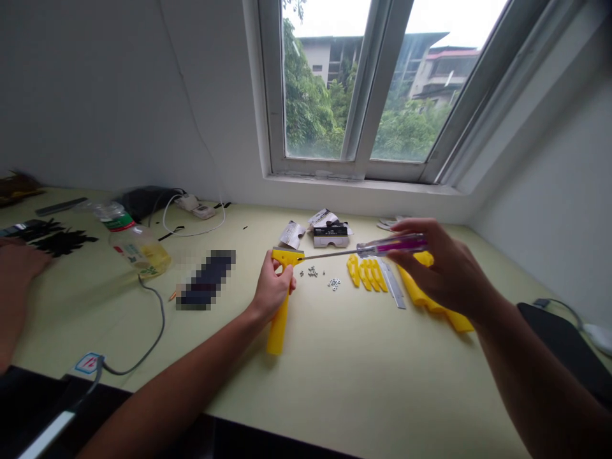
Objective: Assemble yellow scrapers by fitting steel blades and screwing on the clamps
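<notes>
My left hand (pixel 268 287) is closed around the neck of a yellow scraper (pixel 278 331), its handle pointing down toward me. In my right hand (pixel 444 264) is a screwdriver (pixel 394 245) with a clear and purple handle. Its long shaft lies nearly level, and the tip meets the right side of the scraper's head. Small screws (pixel 312 271) and a cluster of small nuts (pixel 334 283) lie just right of the scraper. Farther right are several yellow plastic pieces (pixel 368 274), thin metal strips (pixel 393 284) and yellow handles (pixel 415 290), partly hidden behind my right hand.
Small open boxes (pixel 329 234) stand near the window wall. Left are a blurred-out dark object (pixel 205 284), a tilted bottle (pixel 138 245), cables and black strips (pixel 62 237). Another person's hand (pixel 23 261) rests at the far left. A black device (pixel 559 338) sits at the right edge.
</notes>
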`<state>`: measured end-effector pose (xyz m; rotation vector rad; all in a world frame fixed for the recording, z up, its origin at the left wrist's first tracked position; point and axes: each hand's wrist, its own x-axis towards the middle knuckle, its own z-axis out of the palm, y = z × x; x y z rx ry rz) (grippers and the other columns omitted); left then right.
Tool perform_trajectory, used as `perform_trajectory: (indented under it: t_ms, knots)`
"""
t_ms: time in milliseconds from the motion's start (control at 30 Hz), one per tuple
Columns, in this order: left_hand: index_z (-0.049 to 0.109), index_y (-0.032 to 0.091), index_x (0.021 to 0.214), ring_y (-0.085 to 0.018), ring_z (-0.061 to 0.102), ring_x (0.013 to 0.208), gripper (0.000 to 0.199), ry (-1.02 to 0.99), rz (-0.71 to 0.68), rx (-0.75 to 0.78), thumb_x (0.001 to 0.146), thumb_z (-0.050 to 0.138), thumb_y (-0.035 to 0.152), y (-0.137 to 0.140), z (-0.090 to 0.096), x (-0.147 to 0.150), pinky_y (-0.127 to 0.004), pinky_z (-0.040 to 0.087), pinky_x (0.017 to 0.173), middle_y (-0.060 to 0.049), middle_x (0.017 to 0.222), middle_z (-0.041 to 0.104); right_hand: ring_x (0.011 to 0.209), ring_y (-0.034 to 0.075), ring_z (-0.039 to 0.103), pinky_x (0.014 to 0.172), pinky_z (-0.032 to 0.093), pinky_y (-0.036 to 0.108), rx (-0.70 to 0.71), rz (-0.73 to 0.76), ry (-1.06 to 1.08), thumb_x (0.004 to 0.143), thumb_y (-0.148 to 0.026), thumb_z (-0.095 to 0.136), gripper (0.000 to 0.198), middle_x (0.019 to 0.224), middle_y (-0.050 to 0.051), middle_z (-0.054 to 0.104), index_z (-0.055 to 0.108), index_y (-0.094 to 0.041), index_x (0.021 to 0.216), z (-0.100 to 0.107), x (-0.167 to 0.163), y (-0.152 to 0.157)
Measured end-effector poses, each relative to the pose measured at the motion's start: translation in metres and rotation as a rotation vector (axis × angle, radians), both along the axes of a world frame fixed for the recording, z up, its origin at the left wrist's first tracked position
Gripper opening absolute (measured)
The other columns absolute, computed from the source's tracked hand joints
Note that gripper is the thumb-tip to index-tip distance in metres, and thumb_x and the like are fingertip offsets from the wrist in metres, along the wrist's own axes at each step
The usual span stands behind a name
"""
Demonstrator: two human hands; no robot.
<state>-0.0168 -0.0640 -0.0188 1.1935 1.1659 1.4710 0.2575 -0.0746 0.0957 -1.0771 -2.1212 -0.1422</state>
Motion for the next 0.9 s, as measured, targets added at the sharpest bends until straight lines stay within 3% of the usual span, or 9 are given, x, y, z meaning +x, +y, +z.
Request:
perform_trajectory:
  t_ms: [233,333,467,567,700,800,900]
  knots:
    - [0.039,0.022,0.094,-0.003,0.052,0.045,0.025,-0.012,0.012,0.009,0.08,0.059,0.029,0.001,0.001,-0.001,-0.017,0.039,0.039,0.0,0.096,0.054,0.078,0.022,0.07,0.06,0.053,0.029,0.012,-0.045,-0.011,0.089,-0.04,0.056,0.031,0.092,0.007,0.069,0.054,-0.02,0.112,-0.005,-0.001,0.001]
    - [0.039,0.022,0.094,-0.003,0.052,0.046,0.025,-0.004,0.02,0.014,0.08,0.059,0.029,0.001,0.004,-0.002,-0.018,0.039,0.04,0.0,0.095,0.054,0.086,0.022,0.069,0.065,0.054,0.03,0.002,-0.02,-0.01,0.09,-0.039,0.056,0.037,0.103,0.009,0.069,0.049,-0.02,0.121,-0.005,0.0,0.002]
    - [0.04,0.021,0.095,-0.003,0.053,0.046,0.024,0.014,0.029,0.021,0.081,0.058,0.028,0.001,0.005,-0.004,-0.017,0.039,0.04,0.001,0.093,0.053,0.082,0.022,0.07,0.064,0.055,0.03,0.02,0.0,-0.023,0.088,-0.039,0.059,0.039,0.097,0.008,0.07,0.049,-0.02,0.12,-0.005,-0.001,0.001]
    - [0.039,0.021,0.094,-0.003,0.053,0.046,0.024,0.009,0.035,0.016,0.081,0.058,0.028,0.002,0.004,-0.004,-0.017,0.039,0.04,0.001,0.094,0.053,0.088,0.023,0.069,0.067,0.055,0.031,0.018,0.046,-0.024,0.088,-0.036,0.058,0.043,0.106,0.01,0.069,0.045,-0.02,0.126,-0.005,-0.003,-0.001]
    - [0.04,0.021,0.095,-0.004,0.054,0.045,0.022,0.041,0.024,0.03,0.082,0.057,0.027,0.005,0.005,-0.006,-0.017,0.039,0.038,-0.001,0.097,0.054,0.073,0.02,0.07,0.062,0.055,0.03,0.113,0.011,0.017,0.084,-0.033,0.065,0.028,0.088,0.005,0.071,0.057,-0.022,0.108,-0.005,-0.003,-0.002]
    - [0.041,0.021,0.096,-0.004,0.054,0.045,0.02,0.064,0.116,0.071,0.082,0.055,0.024,0.012,0.01,-0.015,-0.017,0.04,0.039,-0.001,0.098,0.054,0.083,0.021,0.069,0.07,0.057,0.032,0.122,0.118,0.167,0.081,-0.027,0.069,0.022,0.093,0.005,0.069,0.059,-0.023,0.1,-0.003,-0.001,-0.003]
    - [0.041,0.021,0.094,-0.003,0.053,0.044,0.023,-0.014,0.254,0.082,0.079,0.058,0.021,0.022,0.015,-0.028,-0.017,0.04,0.039,0.001,0.096,0.053,0.083,0.019,0.068,0.068,0.057,0.03,0.003,0.199,0.198,0.078,-0.025,0.072,0.02,0.092,0.004,0.067,0.057,-0.022,0.091,-0.005,-0.007,-0.003]
